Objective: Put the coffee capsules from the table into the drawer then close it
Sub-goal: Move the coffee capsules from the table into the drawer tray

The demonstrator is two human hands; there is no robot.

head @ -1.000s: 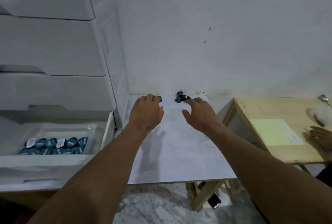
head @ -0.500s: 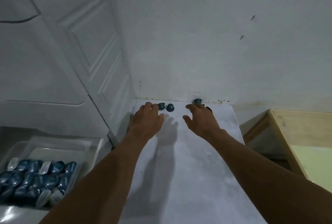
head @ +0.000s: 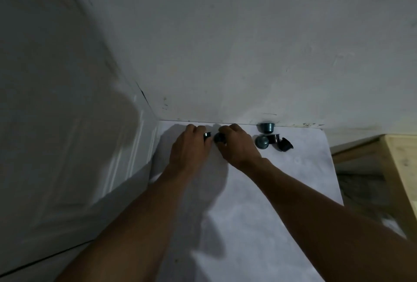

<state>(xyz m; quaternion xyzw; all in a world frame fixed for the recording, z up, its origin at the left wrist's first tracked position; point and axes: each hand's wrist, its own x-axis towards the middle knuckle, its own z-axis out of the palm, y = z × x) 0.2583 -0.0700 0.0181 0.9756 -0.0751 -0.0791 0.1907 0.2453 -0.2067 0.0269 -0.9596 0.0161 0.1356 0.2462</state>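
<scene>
At the back of the white desk (head: 248,214), by the wall, the left hand (head: 189,148) curls its fingers round a first capsule (head: 207,135). The right hand (head: 238,146) pinches a second capsule (head: 219,138). Four loose capsules (head: 262,142) lie just to its right.

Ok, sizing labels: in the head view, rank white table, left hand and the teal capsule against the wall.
1. white table
2. left hand
3. teal capsule, plainly smallest though farthest back.
</scene>
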